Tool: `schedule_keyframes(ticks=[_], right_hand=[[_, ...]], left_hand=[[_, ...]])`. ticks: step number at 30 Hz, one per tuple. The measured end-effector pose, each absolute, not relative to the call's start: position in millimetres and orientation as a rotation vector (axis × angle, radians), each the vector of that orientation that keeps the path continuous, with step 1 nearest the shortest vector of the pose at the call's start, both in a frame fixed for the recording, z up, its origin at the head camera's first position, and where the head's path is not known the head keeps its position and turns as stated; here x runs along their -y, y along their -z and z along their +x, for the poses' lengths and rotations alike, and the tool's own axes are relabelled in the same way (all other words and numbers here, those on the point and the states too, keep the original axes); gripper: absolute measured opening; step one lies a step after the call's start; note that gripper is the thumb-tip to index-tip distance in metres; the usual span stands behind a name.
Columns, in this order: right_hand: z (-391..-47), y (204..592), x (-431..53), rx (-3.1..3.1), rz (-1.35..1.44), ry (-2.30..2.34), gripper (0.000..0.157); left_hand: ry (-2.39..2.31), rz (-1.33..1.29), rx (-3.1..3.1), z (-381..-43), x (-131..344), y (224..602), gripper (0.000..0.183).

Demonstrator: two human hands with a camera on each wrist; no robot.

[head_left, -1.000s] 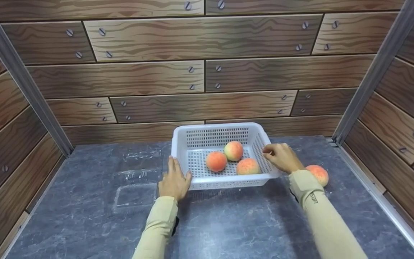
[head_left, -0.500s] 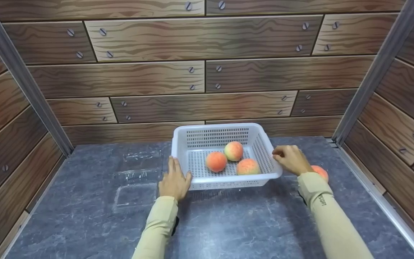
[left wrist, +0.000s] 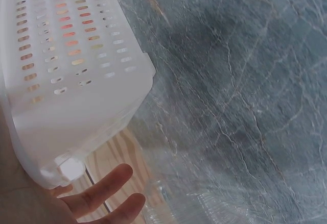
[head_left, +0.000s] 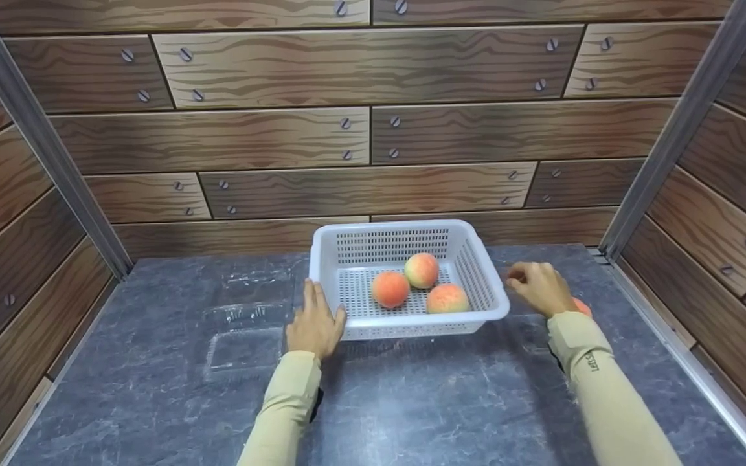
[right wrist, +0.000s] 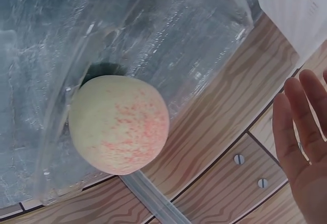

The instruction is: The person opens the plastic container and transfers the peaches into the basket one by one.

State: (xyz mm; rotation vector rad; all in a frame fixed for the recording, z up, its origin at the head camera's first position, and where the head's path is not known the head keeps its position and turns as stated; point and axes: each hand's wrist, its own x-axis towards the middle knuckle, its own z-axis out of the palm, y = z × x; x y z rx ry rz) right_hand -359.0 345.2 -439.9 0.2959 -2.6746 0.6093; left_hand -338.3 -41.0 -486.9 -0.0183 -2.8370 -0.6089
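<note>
Three peaches, an orange one, a yellow-red one and a paler one, lie in a white perforated plastic basket. My left hand rests against the basket's left rim, its fingers mostly straight; the left wrist view shows fingertips by the basket corner. Just right of the basket, apart from it, my right hand hovers with loosely bent fingers and nothing in them. Partly hidden behind that wrist is another peach. In the right wrist view this peach sits in clear plastic packaging.
A clear plastic tray lies on the dark marbled table left of the basket. Wood-patterned walls enclose the back and both sides, with metal posts at the corners. The basket stands close to the back wall.
My right hand has moved right, from over the basket's right rim to outside it, covering more of the peach behind it. The left hand and the basket stay in place.
</note>
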Motion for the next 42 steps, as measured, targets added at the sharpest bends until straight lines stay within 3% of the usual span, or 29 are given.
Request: schedule_keyframes(ticks=[42], right_hand=[[-337,461,-392,2.811,-0.006,-0.495,0.022]], left_hand=[[0.607,-0.024,2.83,-338,42,486,0.07]])
